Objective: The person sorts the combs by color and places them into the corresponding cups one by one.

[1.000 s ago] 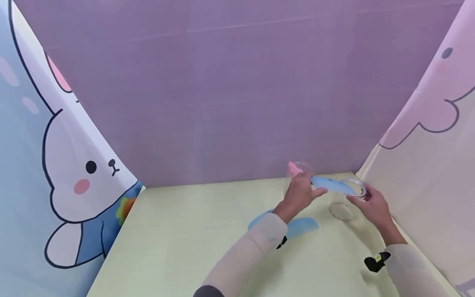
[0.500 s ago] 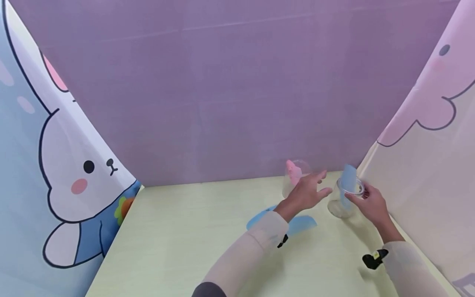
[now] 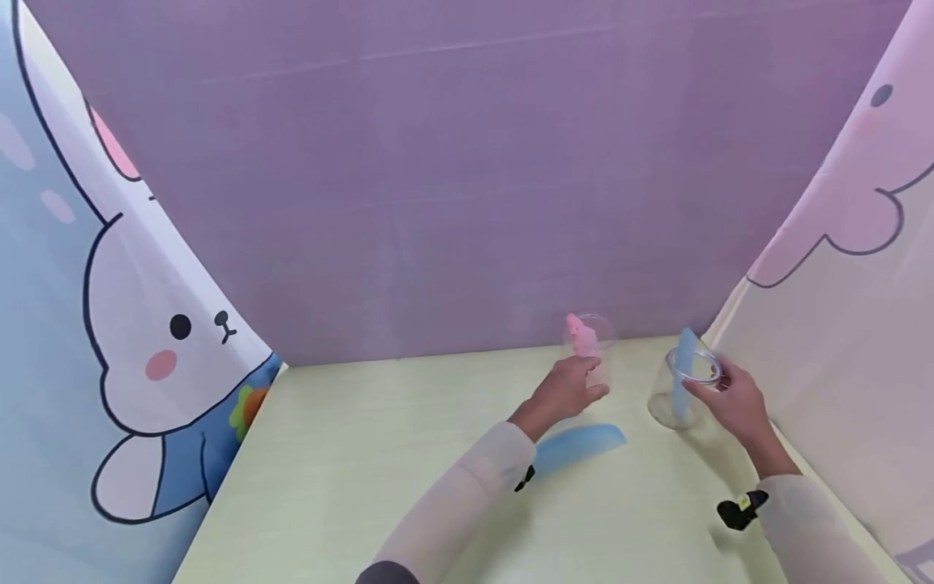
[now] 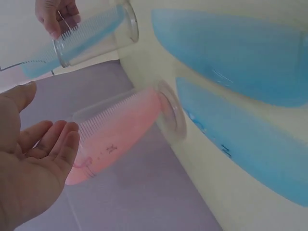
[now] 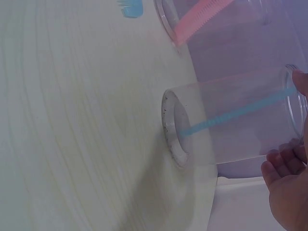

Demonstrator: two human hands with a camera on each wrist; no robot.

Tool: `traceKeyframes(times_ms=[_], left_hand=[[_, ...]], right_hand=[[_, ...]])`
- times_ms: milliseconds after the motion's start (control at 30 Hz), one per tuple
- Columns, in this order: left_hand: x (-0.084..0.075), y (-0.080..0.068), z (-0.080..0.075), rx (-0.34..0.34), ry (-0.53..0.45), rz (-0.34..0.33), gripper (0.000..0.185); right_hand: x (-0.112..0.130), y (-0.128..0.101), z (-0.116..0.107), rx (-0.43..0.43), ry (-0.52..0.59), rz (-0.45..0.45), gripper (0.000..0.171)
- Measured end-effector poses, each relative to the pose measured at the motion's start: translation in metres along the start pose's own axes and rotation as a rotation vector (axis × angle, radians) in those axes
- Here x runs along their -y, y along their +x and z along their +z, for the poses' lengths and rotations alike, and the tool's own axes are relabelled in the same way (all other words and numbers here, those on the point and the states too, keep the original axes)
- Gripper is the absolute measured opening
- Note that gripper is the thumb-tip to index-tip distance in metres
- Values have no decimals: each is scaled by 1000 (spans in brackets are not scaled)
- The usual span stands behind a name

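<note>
Around the rim of a clear jar [image 3: 660, 401] at the right, my right hand [image 3: 733, 410] grips with thumb and fingers. Inside that jar a blue comb [image 5: 236, 117] leans, its top end sticking out above the rim. My left hand [image 3: 562, 391] holds nothing; in the left wrist view its fingers [image 4: 60, 147] are loosely bent beside a second clear jar [image 4: 175, 115]. A pink comb [image 4: 125, 134] stands in this second jar. Two more blue combs, a nearer one [image 4: 231, 53] and another one [image 4: 240, 139], lie on the table under the left forearm.
The pale yellow table [image 3: 350, 487] runs back to a purple cloth wall [image 3: 438, 203]. A rabbit-print cloth [image 3: 146, 324] hangs at the left, and a pink and cream cloth [image 3: 839, 341] borders the right side, close to the right hand.
The left hand lowered the blue comb into the right jar, let go of it and moved back left toward the lying combs. The right hand stays on the jar.
</note>
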State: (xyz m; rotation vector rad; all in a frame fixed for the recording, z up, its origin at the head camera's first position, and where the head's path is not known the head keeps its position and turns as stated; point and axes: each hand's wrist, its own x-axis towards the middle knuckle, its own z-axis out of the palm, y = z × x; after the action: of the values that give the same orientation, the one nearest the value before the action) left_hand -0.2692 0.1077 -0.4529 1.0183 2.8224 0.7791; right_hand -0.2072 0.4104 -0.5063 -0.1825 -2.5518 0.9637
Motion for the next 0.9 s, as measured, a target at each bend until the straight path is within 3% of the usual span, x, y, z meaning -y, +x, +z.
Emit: traceKeyframes(times_ms=[267, 533, 667, 900], left_hand=[[28, -16, -1, -5, 40, -41, 50], [61, -42, -1, 14, 86, -168, 56], [76, -57, 0, 51, 93, -222, 59], [99, -78, 10, 133, 191, -283, 64]], right_hand=[[-1, 1, 0, 9, 10, -9, 69], [-1, 1, 0, 72, 20, 40, 80], [-2, 1, 0, 90, 22, 54, 82], [-1, 1, -1, 91, 21, 60, 84]])
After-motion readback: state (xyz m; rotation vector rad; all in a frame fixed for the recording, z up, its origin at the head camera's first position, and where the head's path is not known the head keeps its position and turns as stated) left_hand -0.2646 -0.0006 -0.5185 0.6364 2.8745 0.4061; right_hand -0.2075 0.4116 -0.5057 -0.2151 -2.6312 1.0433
